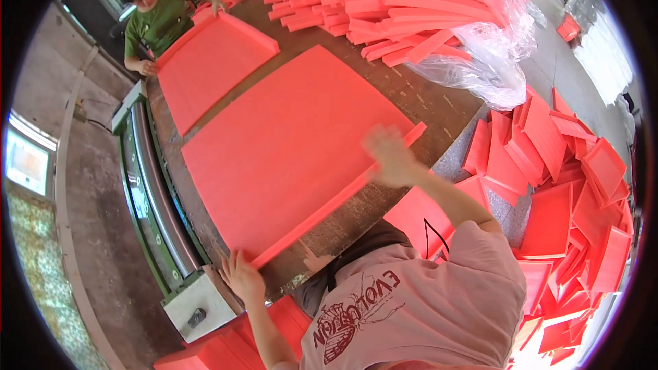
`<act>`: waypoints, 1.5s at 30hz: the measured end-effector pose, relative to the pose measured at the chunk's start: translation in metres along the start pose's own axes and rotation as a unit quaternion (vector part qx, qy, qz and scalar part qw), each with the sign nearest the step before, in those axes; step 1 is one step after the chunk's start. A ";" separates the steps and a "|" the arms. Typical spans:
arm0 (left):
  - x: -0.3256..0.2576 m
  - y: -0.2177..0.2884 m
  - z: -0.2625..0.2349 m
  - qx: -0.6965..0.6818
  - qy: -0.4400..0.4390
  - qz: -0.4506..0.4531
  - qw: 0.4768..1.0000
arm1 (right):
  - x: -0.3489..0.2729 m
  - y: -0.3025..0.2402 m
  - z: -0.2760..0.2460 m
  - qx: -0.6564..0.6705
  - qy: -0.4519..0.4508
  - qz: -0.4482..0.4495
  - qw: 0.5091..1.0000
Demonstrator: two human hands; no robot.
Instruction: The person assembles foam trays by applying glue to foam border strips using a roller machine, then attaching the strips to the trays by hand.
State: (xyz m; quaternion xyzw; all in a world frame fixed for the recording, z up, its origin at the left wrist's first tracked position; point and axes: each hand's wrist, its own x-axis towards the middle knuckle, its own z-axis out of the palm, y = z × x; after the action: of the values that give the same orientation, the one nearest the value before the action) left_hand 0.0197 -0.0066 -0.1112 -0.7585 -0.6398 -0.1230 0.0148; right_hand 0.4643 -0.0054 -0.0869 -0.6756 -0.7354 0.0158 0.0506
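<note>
While both hands press the foam strip (336,195) along the near edge of 1 big red foam sheet (288,144) on the table (439,106) — L hand (241,277) open, flat at strip end; R hand (389,156) blurred, looks open on strip. 2nd sheet (209,62) w/ co-worker (161,17) — far end.

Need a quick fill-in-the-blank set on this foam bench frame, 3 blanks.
1. The left hand and right hand press a foam strip along the near edge of a large foam sheet coloured ____.
2. That sheet lies on a worn ____.
3. The heap of loose strips at the far end sits partly in clear ____ wrap.

Missing words: red; table; plastic
</note>
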 end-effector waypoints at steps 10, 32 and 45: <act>0.058 0.071 -0.089 -0.806 0.078 0.009 0.587 | 0.018 -0.037 -0.005 0.629 -0.115 -0.107 0.762; 0.162 -0.049 0.003 -0.641 -0.064 -0.264 0.718 | 0.189 0.103 -0.025 0.904 0.277 0.210 0.249; 0.089 -0.097 -0.110 -0.336 0.086 0.044 0.937 | 0.190 -0.362 -0.014 0.531 0.009 -0.355 0.769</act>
State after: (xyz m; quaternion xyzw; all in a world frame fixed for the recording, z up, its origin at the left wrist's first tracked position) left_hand -0.0794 0.0773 0.0006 -0.7332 -0.5235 -0.3949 -0.1801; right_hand 0.0912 0.1519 -0.0299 -0.2319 -0.7969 0.3789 0.4094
